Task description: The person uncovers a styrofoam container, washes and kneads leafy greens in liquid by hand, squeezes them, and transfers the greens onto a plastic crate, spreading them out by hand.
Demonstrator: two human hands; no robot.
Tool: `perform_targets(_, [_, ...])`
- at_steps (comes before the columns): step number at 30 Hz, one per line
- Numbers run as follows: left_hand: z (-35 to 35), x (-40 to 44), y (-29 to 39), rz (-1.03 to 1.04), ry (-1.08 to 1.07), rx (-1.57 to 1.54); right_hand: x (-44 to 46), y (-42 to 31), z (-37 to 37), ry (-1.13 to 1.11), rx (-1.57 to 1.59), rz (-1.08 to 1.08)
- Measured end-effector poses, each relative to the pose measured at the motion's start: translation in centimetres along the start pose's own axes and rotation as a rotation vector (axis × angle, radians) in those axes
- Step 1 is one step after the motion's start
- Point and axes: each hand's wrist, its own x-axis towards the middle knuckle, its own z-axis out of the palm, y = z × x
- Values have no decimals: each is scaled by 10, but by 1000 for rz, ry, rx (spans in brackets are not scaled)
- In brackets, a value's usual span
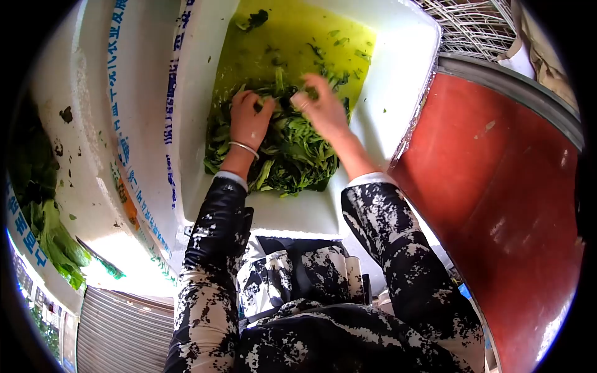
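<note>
A white foam box [404,68] in front of me holds yellow-green liquid [286,31] and a heap of wet, chopped leafy greens [298,155]. My left hand [250,119], with a bangle at the wrist, is over the left part of the heap. Its fingers are curled around a pale green bit of the greens. To the right, my right hand [322,110] hovers over the heap, slightly blurred by motion. Its thumb and fingers are apart, and I see nothing held between them.
Another white foam box with blue printing [143,124] stands close on the left. Beyond it lie more leafy greens [56,239]. A red panel with a grey edge [491,186] is on the right, and a wire rack [472,25] at the top right.
</note>
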Motion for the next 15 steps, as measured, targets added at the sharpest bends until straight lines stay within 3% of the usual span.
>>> perform_targets(2, [-11,-7,-27,-28,28,516,33,27,-10,309,-163,111])
perform_targets(3, [-23,-9,-16,-276,-66,569,48,42,-16,397,-339,249])
perform_targets(4, [-26,-8,-23,-283,-66,576,61,55,-17,389,-334,251])
perform_targets(6, [-28,-6,-50,-695,-112,362,73,76,-16,111,-328,607])
perform_targets(7, [-33,-6,-57,-668,-118,311,64,70,-6,44,-431,572])
perform_targets(10, [-33,0,-66,-605,-194,102,50,70,33,-29,-45,531])
perform_targets(11, [-31,2,-65,-610,-190,100,50,68,41,-35,-48,530])
perform_targets(13, [-19,3,-58,-643,-290,-49,36,35,43,-201,282,513])
perform_targets(14, [-17,2,-54,-646,-289,-52,33,25,43,-204,278,514])
perform_targets(15, [-17,2,-45,-635,-292,-248,32,18,42,-261,319,554])
